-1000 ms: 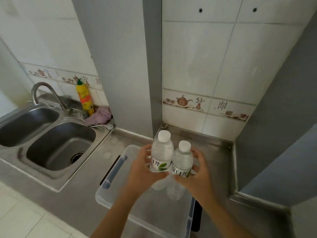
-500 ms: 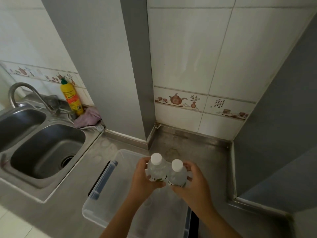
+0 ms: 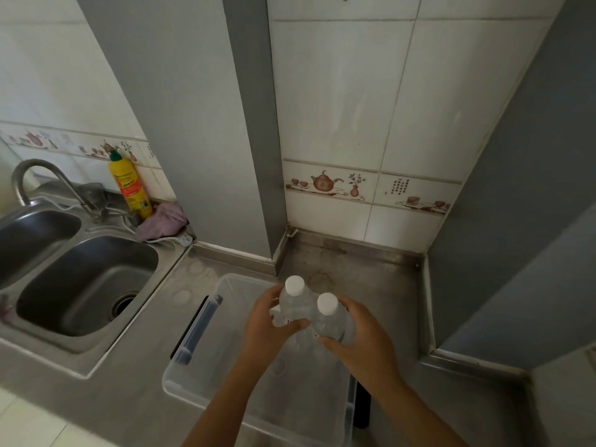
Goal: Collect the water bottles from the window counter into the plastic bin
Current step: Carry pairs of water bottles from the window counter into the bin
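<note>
Head view, nearest first: our left hand (image 3: 269,324) curls around the left water bottle (image 3: 292,306) and our right hand (image 3: 362,338) wraps the right water bottle (image 3: 329,321). Both bottles are upright, touching, and held over the clear plastic bin (image 3: 225,391), which appears otherwise bare. They look full, so we judge them fairly heavy, with thin, smooth walls that give under pressure; a mid-body grip at the label seems safest. At ten o'clock lies the sink (image 3: 84,285), with a yellow bottle (image 3: 130,185) beyond it.
</note>
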A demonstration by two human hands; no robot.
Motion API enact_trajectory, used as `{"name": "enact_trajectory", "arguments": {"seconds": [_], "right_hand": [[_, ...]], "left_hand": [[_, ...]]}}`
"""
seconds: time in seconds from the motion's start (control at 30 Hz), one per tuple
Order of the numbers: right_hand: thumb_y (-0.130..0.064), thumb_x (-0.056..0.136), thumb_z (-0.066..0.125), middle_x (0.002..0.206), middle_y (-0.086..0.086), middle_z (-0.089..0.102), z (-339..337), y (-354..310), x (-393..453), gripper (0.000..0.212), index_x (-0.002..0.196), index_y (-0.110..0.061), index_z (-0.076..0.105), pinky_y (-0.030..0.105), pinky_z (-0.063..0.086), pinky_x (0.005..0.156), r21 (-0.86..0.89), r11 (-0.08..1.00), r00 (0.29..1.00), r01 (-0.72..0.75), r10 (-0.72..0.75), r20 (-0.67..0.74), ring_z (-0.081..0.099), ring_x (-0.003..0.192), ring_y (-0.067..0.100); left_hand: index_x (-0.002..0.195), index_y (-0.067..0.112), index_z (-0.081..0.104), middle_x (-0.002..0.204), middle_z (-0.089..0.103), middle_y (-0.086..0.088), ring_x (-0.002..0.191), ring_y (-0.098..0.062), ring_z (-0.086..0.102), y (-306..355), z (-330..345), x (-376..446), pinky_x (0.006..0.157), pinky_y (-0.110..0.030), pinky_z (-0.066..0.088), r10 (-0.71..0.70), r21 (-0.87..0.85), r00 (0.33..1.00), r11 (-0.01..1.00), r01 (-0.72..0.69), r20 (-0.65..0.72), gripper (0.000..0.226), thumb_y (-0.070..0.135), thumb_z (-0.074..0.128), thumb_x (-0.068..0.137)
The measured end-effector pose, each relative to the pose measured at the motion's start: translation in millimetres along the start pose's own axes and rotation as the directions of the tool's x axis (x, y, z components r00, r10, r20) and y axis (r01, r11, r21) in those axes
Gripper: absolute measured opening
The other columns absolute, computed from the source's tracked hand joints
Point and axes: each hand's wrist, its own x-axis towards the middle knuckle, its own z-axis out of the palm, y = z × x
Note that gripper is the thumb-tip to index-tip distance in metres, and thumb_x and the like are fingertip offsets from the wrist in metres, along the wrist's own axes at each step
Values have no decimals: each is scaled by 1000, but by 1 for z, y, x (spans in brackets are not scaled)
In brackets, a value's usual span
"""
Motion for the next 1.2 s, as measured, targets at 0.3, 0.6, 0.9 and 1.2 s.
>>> {"name": "enact_trajectory", "arguments": {"seconds": [0.3,0.6,0.9,1.2], "right_hand": [[-38,78,75,122,-13,53,-2,-24,-11,57,128,-31,49,27,44,92,-33,999,995,-39,36,-97,53,111,9],[-36,85,62,143,-8,46,-6,-42,-48,52,134,-32,43,40,50,96,-313,947,984,-70,15,-177,49,126,16],[-27,82,69,136,8,56,-7,-94,-152,47,126,-17,58,50,48,98,-618,783,902,-66,-218,-372,51,126,29],[-41,88,42,141,7,52,-14,-123,-273,49,130,-19,56,52,42,103,-648,710,842,-275,-147,-518,48,130,29]], "left_hand": [[132,31,49,128,56,10,119,-12,53,17,-26,-13,101,-31,43,114,79,992,990,-118,50,58,24,78,82],[131,29,56,128,59,14,118,-5,52,40,-71,-60,90,-19,38,416,318,906,852,-416,71,39,42,52,94],[122,17,65,118,70,3,107,-17,66,52,-117,-121,89,-40,54,758,450,643,540,-711,106,36,36,56,92],[128,19,63,128,67,1,118,-17,61,68,-96,-194,100,-47,49,822,333,502,410,-849,268,45,43,51,91]]}}
